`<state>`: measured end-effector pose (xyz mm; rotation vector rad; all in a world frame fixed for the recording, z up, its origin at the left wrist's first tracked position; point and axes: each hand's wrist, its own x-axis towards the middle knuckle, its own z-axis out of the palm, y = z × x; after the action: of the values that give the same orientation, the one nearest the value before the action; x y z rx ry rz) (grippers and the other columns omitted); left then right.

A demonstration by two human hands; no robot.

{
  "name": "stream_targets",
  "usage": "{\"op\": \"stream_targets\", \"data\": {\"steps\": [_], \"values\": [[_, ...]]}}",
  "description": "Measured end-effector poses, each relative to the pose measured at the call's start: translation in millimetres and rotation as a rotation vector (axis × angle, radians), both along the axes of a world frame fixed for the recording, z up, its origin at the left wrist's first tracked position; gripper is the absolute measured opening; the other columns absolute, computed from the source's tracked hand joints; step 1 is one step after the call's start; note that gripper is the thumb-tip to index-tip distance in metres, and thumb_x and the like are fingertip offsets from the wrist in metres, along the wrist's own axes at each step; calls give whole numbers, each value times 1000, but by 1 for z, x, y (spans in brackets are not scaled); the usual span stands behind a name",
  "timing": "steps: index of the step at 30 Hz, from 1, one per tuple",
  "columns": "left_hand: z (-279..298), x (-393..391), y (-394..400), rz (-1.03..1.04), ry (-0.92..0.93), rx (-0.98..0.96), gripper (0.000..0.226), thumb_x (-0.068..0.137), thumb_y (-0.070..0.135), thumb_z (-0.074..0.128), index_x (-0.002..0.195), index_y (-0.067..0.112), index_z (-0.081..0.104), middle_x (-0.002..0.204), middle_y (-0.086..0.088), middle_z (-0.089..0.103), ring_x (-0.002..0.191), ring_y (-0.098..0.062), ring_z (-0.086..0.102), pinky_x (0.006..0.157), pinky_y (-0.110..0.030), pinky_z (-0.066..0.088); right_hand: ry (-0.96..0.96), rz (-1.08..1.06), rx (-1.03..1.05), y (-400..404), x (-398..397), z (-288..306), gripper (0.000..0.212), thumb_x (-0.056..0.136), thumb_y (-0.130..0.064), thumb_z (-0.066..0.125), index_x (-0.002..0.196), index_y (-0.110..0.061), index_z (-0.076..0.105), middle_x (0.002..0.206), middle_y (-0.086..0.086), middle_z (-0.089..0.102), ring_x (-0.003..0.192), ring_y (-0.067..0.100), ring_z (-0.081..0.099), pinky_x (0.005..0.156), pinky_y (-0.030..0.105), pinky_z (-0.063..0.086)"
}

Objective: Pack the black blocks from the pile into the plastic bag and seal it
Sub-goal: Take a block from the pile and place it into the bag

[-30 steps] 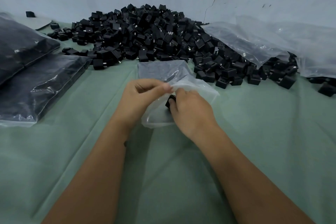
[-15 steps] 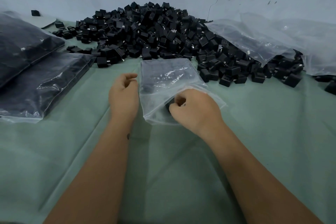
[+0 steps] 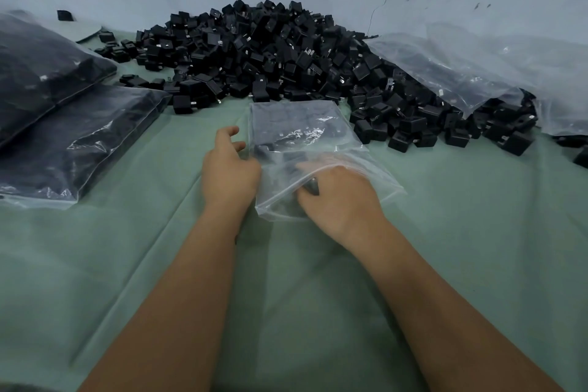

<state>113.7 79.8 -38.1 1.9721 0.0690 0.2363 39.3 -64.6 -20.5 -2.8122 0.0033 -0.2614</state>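
Few blocks sit inside the clear plastic bag [image 3: 305, 137] at centre frame on the green-clothed desk [image 3: 445, 248]. Right hand [image 3: 337, 197] reaches into its mouth, fingers curled, seemingly round a block. Left hand [image 3: 229, 169] rests relaxed against the bag's edge. Large black block pile [image 3: 270, 54] remains upper centre; sealing not begun.

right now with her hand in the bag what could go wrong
1. The right hand reaches into the open mouth of the plastic bag holding a black block; pulling out could drag blocks back onto the green cloth.
2. The left hand only rests beside the bag's edge, so the limp bag may slide or fold.
3. The pile sits close behind; a shove could scatter loose blocks.
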Motion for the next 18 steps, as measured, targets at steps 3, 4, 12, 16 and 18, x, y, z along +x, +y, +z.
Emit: {"op": "stream_targets", "data": {"steps": [3,4,12,16,18], "values": [[1,1,-1,12,8,33,51,91,15,57,138,28,43,127,3,62,100,-15,61,86,-35,51,66,-2,33,2,2,1,33,94,-37,41,109,-22,67,107,0,66,102,21,58,90,33,46],[1,1,-2,14,11,44,51,91,16,57,138,28,43,126,4,63,99,-16,61,85,-35,51,80,-9,43,2,4,0,33,95,-38,40,111,-23,66,109,0,66,104,21,57,90,32,45],[2,1,-3,6,35,78,51,86,20,55,135,30,45,122,8,65,105,-18,61,91,-43,51,34,-3,13,12,27,-3,19,93,-34,44,104,-29,58,96,-6,62,91,20,59,83,38,51],[4,1,-5,9,28,110,49,87,20,57,134,29,46,118,8,66,109,-19,59,90,-43,51,64,-25,-7,11,34,-4,26,94,-41,43,110,-26,58,107,-4,62,99,21,58,90,38,49],[4,1,-5,10,26,116,49,86,20,57,133,28,48,117,8,66,109,-20,59,90,-44,51,68,-15,-8,11,37,-4,27,93,-42,42,108,-24,56,107,-4,61,101,21,56,88,34,46]]}}
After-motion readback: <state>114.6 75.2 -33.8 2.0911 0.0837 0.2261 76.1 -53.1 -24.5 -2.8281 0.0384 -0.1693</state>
